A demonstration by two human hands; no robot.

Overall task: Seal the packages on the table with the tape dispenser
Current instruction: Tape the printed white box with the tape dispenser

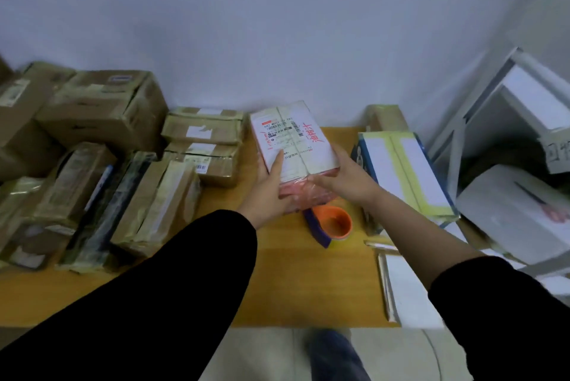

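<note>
**Both hands hold a pink package above the tabletop**

The left hand (267,192) grips the pink package (293,141) at its near left edge, thumb lying on the white label. The right hand (343,177) clasps the near right corner. The tape dispenser (333,224), orange and purple, lies on the tabletop (293,285) just below the package. Taped cardboard boxes (105,115) crowd the left side; a blue-and-white box (405,171) lies on the right.

Background: plain pale wall (277,26) filling the upper half of the view. Right: white shelf unit (475,121) against the wall, its frame leaning in the wide-angle view. A grey panel (559,154) with dark handwritten characters is cut off at the edge. Bottom: light floor (268,353).
</note>
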